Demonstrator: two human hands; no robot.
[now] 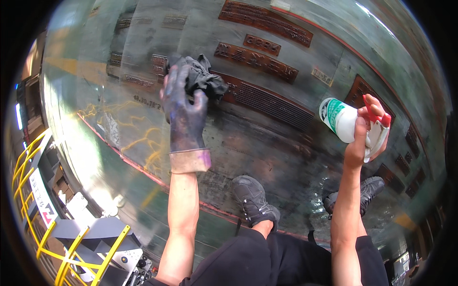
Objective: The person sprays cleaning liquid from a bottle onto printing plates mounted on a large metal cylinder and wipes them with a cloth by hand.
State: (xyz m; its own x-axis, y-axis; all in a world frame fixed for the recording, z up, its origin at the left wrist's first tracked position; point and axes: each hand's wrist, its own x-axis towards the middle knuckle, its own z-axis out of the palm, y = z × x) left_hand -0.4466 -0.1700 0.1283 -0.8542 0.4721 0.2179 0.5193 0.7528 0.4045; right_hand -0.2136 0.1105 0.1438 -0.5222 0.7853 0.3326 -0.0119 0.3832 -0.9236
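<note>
My left hand (183, 102), in a dark stained glove with a pale cuff, grips a crumpled black rag (206, 78). The rag lies over the left end of a long brown plate with raised ridges (272, 107). In my bare right hand (360, 136) is a white spray bottle (338, 117) with a green label and a red trigger. It is tilted, its base pointing to the upper left, and my fingers wrap round its neck and head. Below it runs the dark sheet (248, 159) that bears the brown plates.
More raised-letter plates (255, 62) sit on the sheet, with a large one (265, 21) at the far side. My shoes (255, 198) rest at its near part. A red line (143, 169) edges it. Yellow railings (76, 250) and machinery stand at the lower left.
</note>
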